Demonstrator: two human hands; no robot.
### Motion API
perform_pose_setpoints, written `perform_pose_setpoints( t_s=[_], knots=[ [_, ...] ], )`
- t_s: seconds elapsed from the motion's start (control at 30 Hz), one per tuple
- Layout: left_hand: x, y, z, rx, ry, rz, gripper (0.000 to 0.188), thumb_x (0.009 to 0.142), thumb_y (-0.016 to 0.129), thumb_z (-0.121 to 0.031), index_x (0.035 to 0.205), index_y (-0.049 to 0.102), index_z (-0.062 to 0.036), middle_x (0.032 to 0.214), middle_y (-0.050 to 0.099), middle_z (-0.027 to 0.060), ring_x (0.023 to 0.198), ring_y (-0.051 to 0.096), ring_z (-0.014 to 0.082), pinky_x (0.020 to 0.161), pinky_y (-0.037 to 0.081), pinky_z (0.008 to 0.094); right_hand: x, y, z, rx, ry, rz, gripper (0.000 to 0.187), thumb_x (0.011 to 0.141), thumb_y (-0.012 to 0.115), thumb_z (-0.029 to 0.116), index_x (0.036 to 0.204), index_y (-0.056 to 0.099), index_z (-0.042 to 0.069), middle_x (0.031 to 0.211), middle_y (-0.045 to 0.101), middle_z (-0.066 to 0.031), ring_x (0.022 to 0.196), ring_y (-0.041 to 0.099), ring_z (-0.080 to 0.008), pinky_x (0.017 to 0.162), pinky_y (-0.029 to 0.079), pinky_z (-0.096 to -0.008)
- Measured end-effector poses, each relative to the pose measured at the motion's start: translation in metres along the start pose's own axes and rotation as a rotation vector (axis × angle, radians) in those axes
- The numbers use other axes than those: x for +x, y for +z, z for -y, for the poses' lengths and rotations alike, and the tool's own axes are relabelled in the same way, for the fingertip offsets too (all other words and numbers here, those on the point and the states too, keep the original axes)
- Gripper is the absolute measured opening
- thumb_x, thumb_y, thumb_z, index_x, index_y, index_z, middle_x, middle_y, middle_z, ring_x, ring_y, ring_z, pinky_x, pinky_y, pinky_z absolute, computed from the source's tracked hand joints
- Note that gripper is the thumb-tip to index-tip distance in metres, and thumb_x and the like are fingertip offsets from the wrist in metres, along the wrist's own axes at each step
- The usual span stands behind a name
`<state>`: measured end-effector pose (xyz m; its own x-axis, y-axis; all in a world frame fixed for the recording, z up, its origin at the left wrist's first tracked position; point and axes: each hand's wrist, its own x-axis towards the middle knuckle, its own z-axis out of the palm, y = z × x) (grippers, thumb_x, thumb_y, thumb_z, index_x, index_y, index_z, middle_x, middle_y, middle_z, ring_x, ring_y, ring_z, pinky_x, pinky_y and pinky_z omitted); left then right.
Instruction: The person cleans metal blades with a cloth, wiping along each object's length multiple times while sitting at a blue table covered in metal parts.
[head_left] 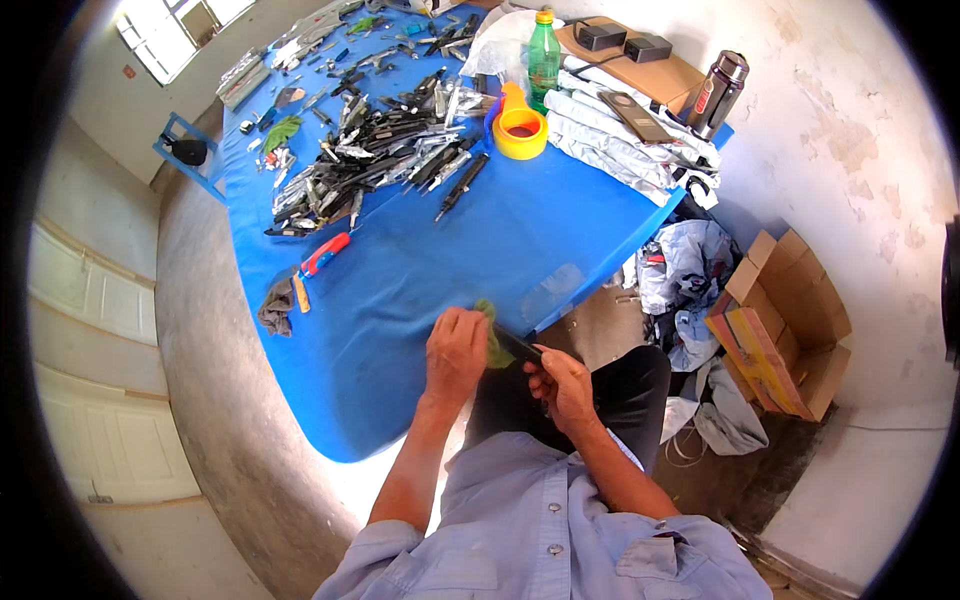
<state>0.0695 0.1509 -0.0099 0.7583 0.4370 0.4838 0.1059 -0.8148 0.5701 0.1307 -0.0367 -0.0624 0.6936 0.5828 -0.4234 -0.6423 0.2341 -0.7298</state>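
Note:
My left hand [457, 350] is closed on a crumpled green leaf-like piece [494, 345], pressed around the far end of a slim black bar-shaped piece [517, 347]. My right hand [562, 388] grips the near end of that same black piece, thumb along its top. Both hands are over my lap, just off the near edge of the blue-covered table [400, 290]. Whether the green piece is cloth or a leaf, I cannot tell. Fingers hide both ends of the black piece.
A heap of slim black and silver parts [350, 160] covers the table's far middle. Nearby are a yellow tape roll [520, 135], green bottle [543, 60], flask [717, 95], phone [637, 117], red-handled tool [325, 254] and dark rag [276, 308]. An open carton [780, 320] stands at right.

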Motion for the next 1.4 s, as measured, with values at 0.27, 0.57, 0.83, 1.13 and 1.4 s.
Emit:
perform_pose_setpoints(
  t_s=[0.27,0.57,0.83,1.13,1.4],
  knots=[
    [-0.014,0.009,-0.03,-0.029,0.15,0.212,0.008,0.088,0.066,-0.003,0.095,0.067,-0.0045,0.095,0.064,0.0144,0.091,0.063,0.0353,0.079,0.053,0.0459,0.004,-0.002,-0.008,-0.013,0.054,0.028,0.03,0.108,0.064,0.032,0.107,0.071,0.003,0.09,0.072,-0.0059,0.07,0.063,-0.0117,0.061,0.05,-0.0261],
    [0.014,-0.01,0.014,0.151,0.089,0.089,0.003,0.096,0.066,-0.004,0.095,0.065,-0.0014,0.094,0.064,0.0161,0.089,0.064,0.0389,0.078,0.051,0.0486,-0.002,0.01,0.01,-0.129,0.093,-0.024,0.033,0.107,0.065,0.034,0.091,0.069,0.006,0.077,0.066,-0.0024,0.06,0.058,-0.0111,0.053,0.046,-0.0254],
    [0.002,-0.019,0.002,0.123,0.078,0.107,0.002,0.093,0.067,-0.003,0.093,0.067,-0.0012,0.094,0.066,0.0152,0.094,0.064,0.0377,0.08,0.052,0.0481,-0.01,0.005,0.006,-0.186,0.103,-0.064,0.032,0.107,0.065,0.034,0.092,0.069,0.006,0.078,0.067,-0.0018,0.06,0.059,-0.0105,0.053,0.047,-0.0251],
    [0.007,0.0,0.001,0.172,0.11,0.108,0.003,0.094,0.066,-0.004,0.094,0.064,-0.0026,0.093,0.061,0.0146,0.089,0.061,0.0379,0.077,0.051,0.048,-0.006,0.005,-0.008,-0.205,0.037,0.008,0.027,0.104,0.068,0.027,0.115,0.075,0.004,0.081,0.067,-0.001,0.063,0.06,-0.009,0.056,0.049,-0.0246],
    [0.023,-0.025,0.035,0.098,-0.145,-0.026,0.004,0.095,0.069,-0.006,0.095,0.068,-0.0024,0.095,0.066,0.0159,0.091,0.065,0.038,0.077,0.052,0.0478,-0.008,0.014,-0.006,-0.195,0.016,-0.022,0.025,0.106,0.067,0.029,0.102,0.073,0.005,0.075,0.061,0.0004,0.057,0.053,-0.0084,0.049,0.041,-0.0245]
  ],
)
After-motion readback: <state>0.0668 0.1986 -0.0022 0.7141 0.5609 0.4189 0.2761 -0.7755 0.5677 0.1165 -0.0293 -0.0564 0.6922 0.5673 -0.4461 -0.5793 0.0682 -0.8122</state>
